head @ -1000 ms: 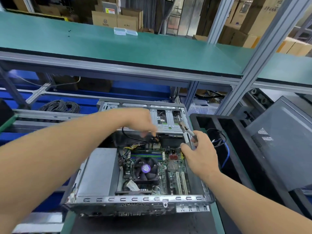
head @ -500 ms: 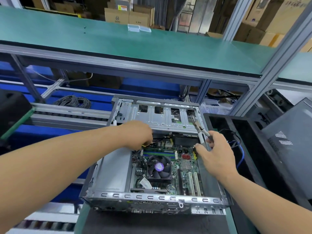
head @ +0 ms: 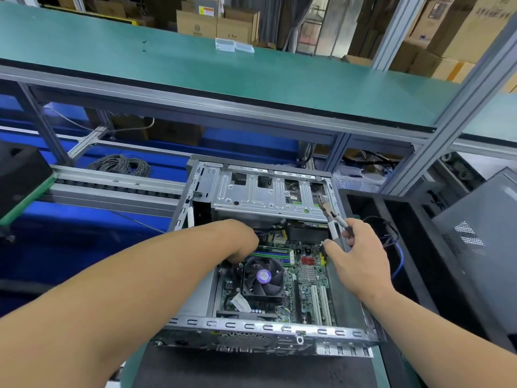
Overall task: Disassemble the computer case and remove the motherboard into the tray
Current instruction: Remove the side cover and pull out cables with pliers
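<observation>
green matting covers the workbench (head: pixel 380 371) and the shelf above it, with cardboard boxes stacked behind. the computer case (head: pixel 265 330) lies open on the bench, the motherboard (head: pixel 307 278) still seated flat inside beside its cpu fan (head: pixel 263 277). the black tray (head: pixel 419 247) waits just right of the case, holding some loose cables. the left hand (head: pixel 240 242) reaches down among the cable bundle (head: pixel 275 233) at the board's far edge; its fingers are hidden, so i cannot tell whether they grip anything. the right hand (head: pixel 361 256) holds pliers (head: pixel 331 217), fingers curled round the handles, nose pointing at the drive cage (head: pixel 265 191). judging by this, cables are being freed: pull each connector straight by its plug, not the wires, and keep the pliers' tip off the board.
</observation>
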